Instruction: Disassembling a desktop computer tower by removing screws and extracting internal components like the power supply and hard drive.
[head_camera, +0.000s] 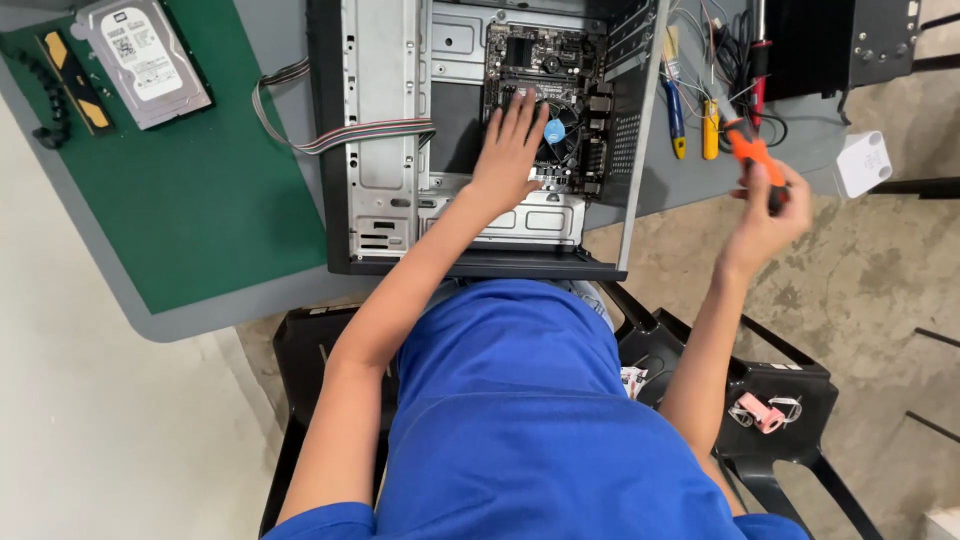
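A grey table (200, 320) carries a green mat (200, 190) on one side and an open computer case (470, 130) lying flat in the middle, its side panel off. On the mat rest a hard drive (143, 62) and a memory stick (72, 82), both out of the case, which suggests part of the stripping-down is done. A flat ribbon cable (330, 135) trails loose from the case over the table's edge of the mat. Inside the case the motherboard (548, 100) sits in place with its cooler fan (556, 130), so the board itself appears not yet removed. The left hand (510, 150) lies spread, fingers flat, on the board beside the fan, gripping nothing. The right hand (770, 210) is raised clear of the table, closed around an orange-handled screwdriver (752, 155). Two more screwdrivers, a blue-handled screwdriver (676, 115) and a yellow-handled screwdriver (710, 128), lie near tangled wires (720, 50).
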